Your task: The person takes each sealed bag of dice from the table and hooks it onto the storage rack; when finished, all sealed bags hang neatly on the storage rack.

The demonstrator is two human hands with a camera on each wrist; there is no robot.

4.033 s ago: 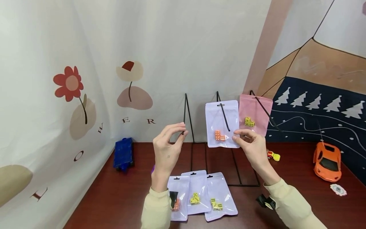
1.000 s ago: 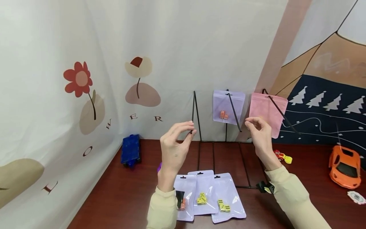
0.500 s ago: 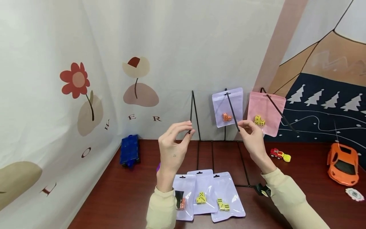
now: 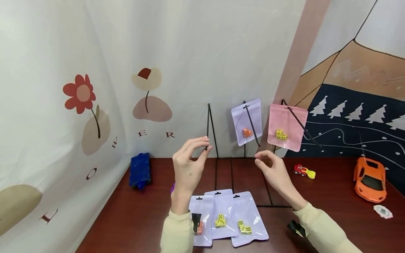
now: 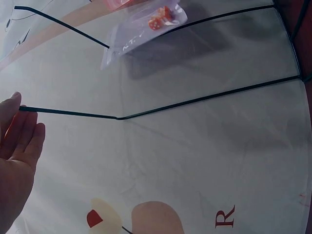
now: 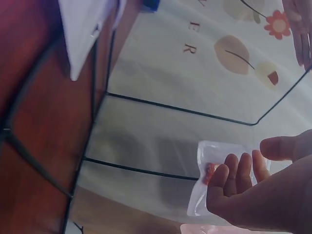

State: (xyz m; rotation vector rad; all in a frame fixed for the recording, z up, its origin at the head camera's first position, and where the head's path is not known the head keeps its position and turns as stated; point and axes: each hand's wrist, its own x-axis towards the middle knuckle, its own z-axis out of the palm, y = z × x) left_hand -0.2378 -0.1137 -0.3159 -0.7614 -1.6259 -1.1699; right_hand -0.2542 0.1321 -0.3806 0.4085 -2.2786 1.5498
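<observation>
My left hand (image 4: 188,172) pinches the tip of the left prong (image 5: 70,113) of a black wire display rack (image 4: 213,133); this prong carries no bag. On the middle prong hangs a lilac zip bag (image 4: 238,121) holding orange dice (image 4: 247,133), tilted and set back toward the upright. A pink zip bag (image 4: 275,117) with yellow dice (image 4: 281,135) hangs on the right prong. My right hand (image 4: 274,173) is below the middle prong's tip, its fingers loosely bent with nothing between them. In the right wrist view its fingers overlap the lilac bag.
Three lilac bags lie overlapping in front: a left bag (image 4: 205,207) with orange dice, a middle bag (image 4: 223,203) and a right bag (image 4: 250,207) with yellow dice. Around stand a blue toy (image 4: 140,170), a red-yellow toy vehicle (image 4: 303,171), an orange car (image 4: 370,179) and a poker chip (image 4: 383,211).
Four seconds ago my right hand held the lilac bag's lower corner near the prong's front. The bag now hangs farther back, and the hand has dropped away. My left hand keeps its pinch.
</observation>
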